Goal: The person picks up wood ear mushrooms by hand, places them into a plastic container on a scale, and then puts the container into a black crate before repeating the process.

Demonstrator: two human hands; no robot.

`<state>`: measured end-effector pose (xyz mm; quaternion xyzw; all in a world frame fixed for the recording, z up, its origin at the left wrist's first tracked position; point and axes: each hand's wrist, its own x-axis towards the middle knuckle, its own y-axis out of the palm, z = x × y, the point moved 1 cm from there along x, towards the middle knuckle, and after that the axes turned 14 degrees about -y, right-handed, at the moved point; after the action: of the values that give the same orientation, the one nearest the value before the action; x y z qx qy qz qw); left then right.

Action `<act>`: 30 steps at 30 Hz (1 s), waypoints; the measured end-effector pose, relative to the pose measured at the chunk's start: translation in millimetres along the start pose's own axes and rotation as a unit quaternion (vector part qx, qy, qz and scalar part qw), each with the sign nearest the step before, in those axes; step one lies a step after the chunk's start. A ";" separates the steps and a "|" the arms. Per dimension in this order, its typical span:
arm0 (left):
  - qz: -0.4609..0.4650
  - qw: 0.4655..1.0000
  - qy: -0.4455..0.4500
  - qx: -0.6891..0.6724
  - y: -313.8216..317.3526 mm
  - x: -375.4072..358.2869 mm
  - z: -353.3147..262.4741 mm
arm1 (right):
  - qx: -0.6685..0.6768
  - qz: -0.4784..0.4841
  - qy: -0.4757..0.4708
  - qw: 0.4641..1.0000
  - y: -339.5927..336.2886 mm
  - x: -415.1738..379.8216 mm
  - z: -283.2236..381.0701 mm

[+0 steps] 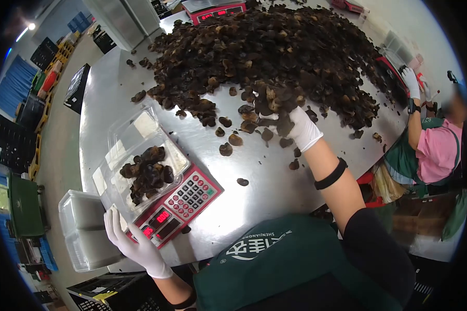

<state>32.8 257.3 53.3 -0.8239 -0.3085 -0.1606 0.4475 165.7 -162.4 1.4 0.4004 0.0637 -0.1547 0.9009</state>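
Right hand (302, 130), one o'clock: gripping dark pieces (275, 101). Left hand (136, 250), eight o'clock: open beside one clear tray (177, 161) on one scale (208, 187), reading "0.00". Apron (275, 262): "SHENJIANONG".

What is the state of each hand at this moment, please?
Left hand: open, fingers stretched, beside the clear container.
Right hand: closed around some dark pieces, fingers partly hidden.

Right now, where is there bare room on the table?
The steel table is mostly bare between the near red scale, right forearm and apron; another patch lies beyond the clear container. The dark heap and stray pieces crowd the far side.
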 end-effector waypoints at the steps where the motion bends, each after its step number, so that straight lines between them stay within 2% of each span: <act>1: 0.007 1.000 0.002 0.023 3.3 6.0 9.8 | 0.088 0.093 0.054 0.990 -4.8 5.4 -9.6; 2: 0.014 0.999 0.004 0.046 7.1 9.5 17.3 | 0.174 0.183 0.106 0.962 -11.3 10.8 -17.9; 3: 0.030 0.998 0.014 0.053 10.6 11.3 22.9 | 0.140 0.238 0.103 0.956 -10.2 12.4 -19.0; 4: 0.061 0.998 -0.008 0.019 14.0 10.2 26.1 | 0.139 0.241 0.105 0.955 -8.0 14.3 -24.5; 6: 0.113 0.992 -0.045 -0.030 19.6 4.3 25.8 | 0.029 0.229 0.029 0.973 3.9 9.7 -34.9; 8: 0.084 0.996 -0.012 -0.002 18.2 1.5 15.4 | 0.011 0.217 0.023 0.976 27.5 -4.2 -36.5; 10: 0.083 0.996 -0.029 -0.001 16.2 0.7 13.5 | -0.021 0.230 0.004 0.973 45.9 -3.8 -44.9; 11: 0.078 0.996 -0.035 0.002 15.8 1.9 8.3 | -0.033 0.231 0.040 0.972 59.6 -18.4 -38.2; 12: 0.061 0.998 -0.019 -0.014 15.3 5.5 -0.7 | -0.035 0.237 0.046 0.970 61.6 -14.0 -44.2; 14: 0.058 0.997 0.010 -0.057 15.1 15.0 -29.4 | -0.101 0.365 0.036 0.925 62.4 -6.4 -58.5; 15: 0.064 0.994 0.050 -0.071 17.9 20.2 -45.3 | -0.045 0.351 0.099 0.930 67.4 -8.0 -65.0; 16: 0.070 0.990 0.093 -0.084 23.2 25.0 -60.2 | -0.045 0.356 0.105 0.928 70.9 -6.9 -73.1; 18: 0.084 0.975 0.156 -0.130 38.9 27.8 -91.0 | 0.064 0.446 0.174 0.876 75.3 -7.6 -89.0; 19: 0.092 0.972 0.177 -0.126 47.5 27.6 -104.5 | -0.307 0.490 -0.117 0.807 86.4 -28.8 -77.6; 20: 0.102 0.967 0.199 -0.123 55.9 26.7 -116.0 | -0.392 0.533 -0.202 0.722 89.9 -34.5 -76.8; 21: 0.104 0.968 0.203 -0.104 66.3 25.6 -123.1 | -0.272 0.450 -0.064 0.848 89.6 -41.6 -79.6; 22: 0.110 0.970 0.200 -0.083 76.5 25.4 -126.5 | -0.135 0.340 0.076 0.928 88.5 -48.9 -81.7; 23: 0.105 0.971 0.200 -0.079 87.4 25.5 -126.0 | -0.133 0.337 0.073 0.929 90.3 -53.7 -77.8; 25: 0.102 0.970 0.207 -0.080 97.0 25.3 -129.4 | -0.271 0.412 -0.041 0.869 92.1 -60.1 -66.9; 26: 0.121 0.969 0.201 -0.078 98.0 24.1 -130.8 | -0.270 0.404 -0.044 0.873 82.0 -57.9 -70.1; 27: 0.138 0.968 0.195 -0.077 99.6 23.4 -131.9 | -0.166 0.329 0.052 0.928 76.9 -54.5 -75.0; 28: 0.141 0.966 0.199 -0.079 101.1 22.4 -131.3 | -0.058 0.247 0.146 0.956 73.9 -52.9 -76.3; 29: 0.155 0.965 0.188 -0.099 102.3 20.9 -128.3 | -0.104 0.246 0.099 0.959 71.0 -58.2 -74.1; 30: 0.168 0.962 0.178 -0.119 102.7 20.4 -125.8 | -0.101 0.242 0.096 0.960 67.8 -57.7 -73.6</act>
<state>116.8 117.5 67.7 -0.8693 -0.0598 -0.2621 0.4148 134.2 -51.9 13.3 0.3233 0.0666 0.1149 0.9369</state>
